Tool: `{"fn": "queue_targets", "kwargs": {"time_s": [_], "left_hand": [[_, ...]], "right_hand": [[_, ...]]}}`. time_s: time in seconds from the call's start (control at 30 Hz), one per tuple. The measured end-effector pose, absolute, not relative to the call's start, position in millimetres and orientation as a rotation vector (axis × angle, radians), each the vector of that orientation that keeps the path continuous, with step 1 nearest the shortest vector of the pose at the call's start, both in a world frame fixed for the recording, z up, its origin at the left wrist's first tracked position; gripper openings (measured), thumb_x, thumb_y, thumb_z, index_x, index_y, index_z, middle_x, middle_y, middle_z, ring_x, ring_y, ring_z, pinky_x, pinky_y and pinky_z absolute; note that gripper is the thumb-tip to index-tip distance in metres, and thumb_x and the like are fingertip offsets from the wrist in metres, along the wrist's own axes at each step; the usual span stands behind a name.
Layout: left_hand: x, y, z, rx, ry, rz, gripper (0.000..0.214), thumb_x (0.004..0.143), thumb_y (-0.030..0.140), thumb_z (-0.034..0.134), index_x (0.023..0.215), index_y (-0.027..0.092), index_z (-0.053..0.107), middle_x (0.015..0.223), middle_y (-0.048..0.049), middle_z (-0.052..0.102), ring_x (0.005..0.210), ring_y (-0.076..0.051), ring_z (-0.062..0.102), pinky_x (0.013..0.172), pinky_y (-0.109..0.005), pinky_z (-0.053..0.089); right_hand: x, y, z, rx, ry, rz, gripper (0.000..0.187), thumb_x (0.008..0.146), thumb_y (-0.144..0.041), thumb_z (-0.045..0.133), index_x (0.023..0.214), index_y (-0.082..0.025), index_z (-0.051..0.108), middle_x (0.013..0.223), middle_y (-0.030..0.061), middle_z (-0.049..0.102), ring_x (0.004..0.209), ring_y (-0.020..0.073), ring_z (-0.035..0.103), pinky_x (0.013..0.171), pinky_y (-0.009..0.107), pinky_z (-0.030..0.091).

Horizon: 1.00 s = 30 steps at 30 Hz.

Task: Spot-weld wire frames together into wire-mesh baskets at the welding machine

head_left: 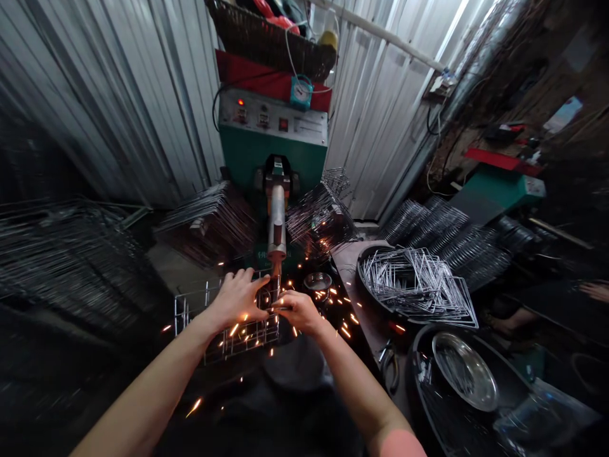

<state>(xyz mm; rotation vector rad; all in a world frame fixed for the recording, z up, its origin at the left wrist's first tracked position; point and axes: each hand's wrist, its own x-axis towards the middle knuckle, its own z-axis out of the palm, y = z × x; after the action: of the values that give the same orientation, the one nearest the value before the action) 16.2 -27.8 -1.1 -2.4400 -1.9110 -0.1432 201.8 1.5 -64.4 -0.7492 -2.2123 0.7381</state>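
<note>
A wire rack (pixel 214 317) lies under the copper tip of the green spot welder (pixel 275 209), and orange sparks fly from the contact point. My left hand (pixel 236 297) rests on top of the rack with its fingers spread, pressing it down. My right hand (pixel 297 311) pinches a thin wire piece against the rack's right edge, just below the electrode.
Stacks of finished wire racks (pixel 209 219) flank the welder on both sides and fill the left. A black tub of bent wire pieces (pixel 419 282) sits to the right, with a steel bowl (pixel 464 371) in a second tub nearer me. Pliers (pixel 390 365) lie beside it. Another person's arm (pixel 594 291) shows at far right.
</note>
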Motion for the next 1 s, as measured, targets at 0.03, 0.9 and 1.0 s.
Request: {"fn": "queue_targets", "kwargs": {"time_s": [0.03,0.9,1.0], "left_hand": [[16.1,-28.1,-0.8,-2.434,-1.912,-0.144,0.076,0.057,0.052,0.066,0.124,0.020,0.053,0.114,-0.0161,0.052,0.105,-0.033,0.047,0.087,-0.042,0.036],[-4.4,0.2,-7.2,-2.559,-2.124,-0.230,0.086,0.054,0.053,0.068,0.132,0.025,0.044,0.137,-0.0120,0.040,0.125,-0.031,0.039,0.102,-0.040,0.032],[-4.1,8.9,-6.2,-2.545,-2.141,-0.219,0.085,0.055,0.053,0.068,0.132,0.026,0.044,0.134,-0.0110,0.043,0.121,-0.031,0.043,0.099,-0.039,0.035]], "right_hand": [[202.3,0.5,-63.5,-0.761,-2.226,0.737,0.009,0.077,-0.015,0.065,0.084,-0.019,0.069,0.087,0.0027,0.067,0.081,0.0120,0.063,0.072,0.020,0.048],[185.9,0.9,-37.9,-1.097,-2.368,0.476,0.024,0.077,-0.010,0.060,0.094,-0.025,0.067,0.095,-0.0004,0.068,0.089,0.0135,0.063,0.074,0.021,0.046],[182.7,10.9,-39.8,-1.111,-2.316,0.489,0.023,0.077,-0.010,0.060,0.093,-0.025,0.067,0.095,-0.0004,0.068,0.089,0.0134,0.063,0.074,0.020,0.047]]}}
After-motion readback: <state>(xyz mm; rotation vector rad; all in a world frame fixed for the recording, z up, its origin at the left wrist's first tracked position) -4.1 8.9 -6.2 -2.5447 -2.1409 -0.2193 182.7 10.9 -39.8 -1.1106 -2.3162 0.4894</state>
